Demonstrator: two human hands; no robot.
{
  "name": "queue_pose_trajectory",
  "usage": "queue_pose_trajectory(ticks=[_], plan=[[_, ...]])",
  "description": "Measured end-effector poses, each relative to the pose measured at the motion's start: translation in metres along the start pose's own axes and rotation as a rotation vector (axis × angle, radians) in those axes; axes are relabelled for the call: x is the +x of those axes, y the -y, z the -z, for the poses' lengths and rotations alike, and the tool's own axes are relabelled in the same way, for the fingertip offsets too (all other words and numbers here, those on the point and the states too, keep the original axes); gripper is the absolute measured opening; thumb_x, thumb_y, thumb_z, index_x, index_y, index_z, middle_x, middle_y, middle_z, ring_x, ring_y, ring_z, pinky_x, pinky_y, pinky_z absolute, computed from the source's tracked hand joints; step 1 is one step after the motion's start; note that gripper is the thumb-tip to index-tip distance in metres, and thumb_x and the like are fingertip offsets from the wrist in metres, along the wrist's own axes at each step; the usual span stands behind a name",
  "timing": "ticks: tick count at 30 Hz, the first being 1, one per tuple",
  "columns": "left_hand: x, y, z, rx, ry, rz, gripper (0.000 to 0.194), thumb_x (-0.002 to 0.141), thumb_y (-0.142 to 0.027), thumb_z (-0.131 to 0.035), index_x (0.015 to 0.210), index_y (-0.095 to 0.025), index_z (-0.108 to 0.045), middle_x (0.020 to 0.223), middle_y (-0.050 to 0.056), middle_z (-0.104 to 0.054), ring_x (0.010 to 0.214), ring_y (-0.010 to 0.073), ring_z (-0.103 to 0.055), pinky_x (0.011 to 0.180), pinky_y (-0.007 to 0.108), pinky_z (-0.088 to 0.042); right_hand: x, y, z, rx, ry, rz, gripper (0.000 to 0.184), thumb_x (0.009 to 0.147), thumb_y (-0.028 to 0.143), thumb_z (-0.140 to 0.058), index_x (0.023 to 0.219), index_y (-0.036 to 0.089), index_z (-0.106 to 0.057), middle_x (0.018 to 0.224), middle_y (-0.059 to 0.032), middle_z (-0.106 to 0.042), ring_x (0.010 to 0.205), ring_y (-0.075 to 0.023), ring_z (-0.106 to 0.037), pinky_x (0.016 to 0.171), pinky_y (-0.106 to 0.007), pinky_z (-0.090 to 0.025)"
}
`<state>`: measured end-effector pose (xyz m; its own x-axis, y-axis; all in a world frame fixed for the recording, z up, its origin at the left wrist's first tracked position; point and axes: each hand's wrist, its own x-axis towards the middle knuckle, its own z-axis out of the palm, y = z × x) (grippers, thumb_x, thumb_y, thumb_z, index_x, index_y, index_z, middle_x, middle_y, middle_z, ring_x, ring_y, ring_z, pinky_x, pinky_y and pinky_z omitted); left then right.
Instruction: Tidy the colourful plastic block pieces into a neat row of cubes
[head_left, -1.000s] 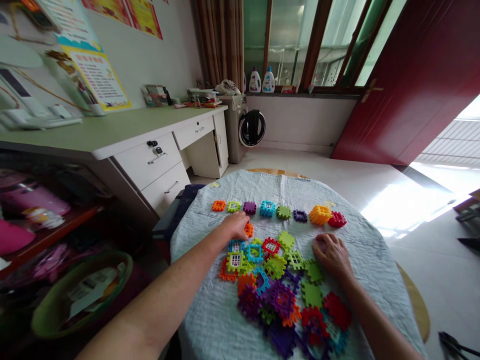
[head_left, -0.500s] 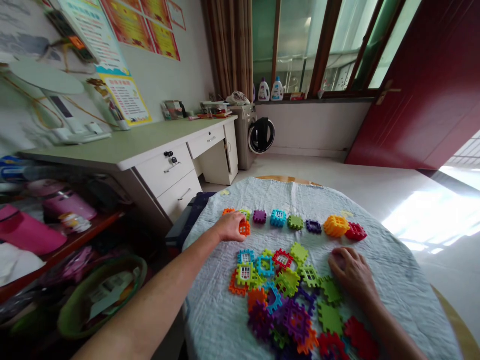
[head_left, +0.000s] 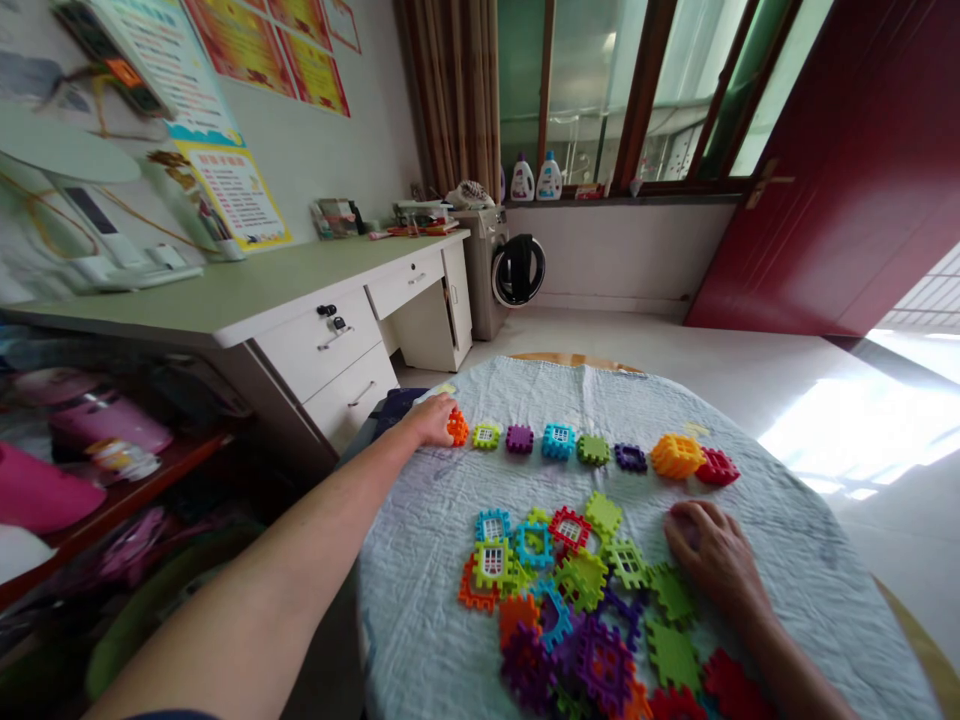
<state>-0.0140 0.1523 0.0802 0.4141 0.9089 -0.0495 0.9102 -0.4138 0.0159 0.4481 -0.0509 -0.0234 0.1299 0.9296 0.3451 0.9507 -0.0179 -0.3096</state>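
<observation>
At the far left end of a row of building blocks, my left hand closes its fingers around an orange block. Right of it in the row come a lime block, a purple block, a blue block, a green block, a dark purple frame block, a yellow stack and red blocks. My right hand rests curled on the cloth beside the loose pile; whatever lies under its fingers is hidden. A green plate is close to it.
A mixed pile of interlocking pieces covers the near middle of the round table's pale blue cloth. A drawer desk stands to the left, with a cluttered shelf below. Farther back are a washing machine and red door.
My left hand has moved left and slightly away with an orange piece, to the orange block at the row's end. The lime block is now uncovered. My right hand stays about where it was.
</observation>
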Motion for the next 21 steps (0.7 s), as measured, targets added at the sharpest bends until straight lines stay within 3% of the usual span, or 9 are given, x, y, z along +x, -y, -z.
queue_pose_trajectory(ticks=[9, 17, 21], plan=[[0.017, 0.002, -0.02, 0.015, 0.181, 0.036, 0.048, 0.049, -0.023, -0.071, 0.096, -0.02, -0.061, 0.105, 0.005, -0.063, 0.088, 0.0224, -0.063, 0.075, 0.029, -0.05, 0.0, 0.004, 0.003, 0.002, -0.011, -0.011, 0.029, 0.084, 0.047, -0.049, 0.096, 0.025, -0.064, 0.107, -0.0066, -0.064, 0.097, -0.0254, -0.058, 0.093, -0.041, -0.044], [0.019, 0.002, -0.017, 0.021, 0.253, 0.048, 0.047, 0.047, -0.02, -0.071, 0.093, -0.02, -0.062, 0.106, 0.006, -0.065, 0.089, 0.0234, -0.064, 0.073, 0.028, -0.049, 0.0, 0.005, 0.005, -0.015, 0.008, -0.013, 0.029, 0.086, 0.046, -0.047, 0.097, 0.025, -0.063, 0.108, -0.007, -0.063, 0.098, -0.0258, -0.057, 0.095, -0.041, -0.042], [0.016, -0.001, -0.017, -0.001, 0.266, 0.068, 0.067, 0.047, -0.018, -0.071, 0.113, -0.02, -0.059, 0.118, 0.009, -0.062, 0.101, 0.0257, -0.063, 0.082, 0.029, -0.049, 0.0, 0.005, 0.005, -0.019, 0.014, -0.011, 0.028, 0.086, 0.046, -0.048, 0.097, 0.025, -0.063, 0.107, -0.0069, -0.063, 0.097, -0.0256, -0.056, 0.092, -0.041, -0.042]])
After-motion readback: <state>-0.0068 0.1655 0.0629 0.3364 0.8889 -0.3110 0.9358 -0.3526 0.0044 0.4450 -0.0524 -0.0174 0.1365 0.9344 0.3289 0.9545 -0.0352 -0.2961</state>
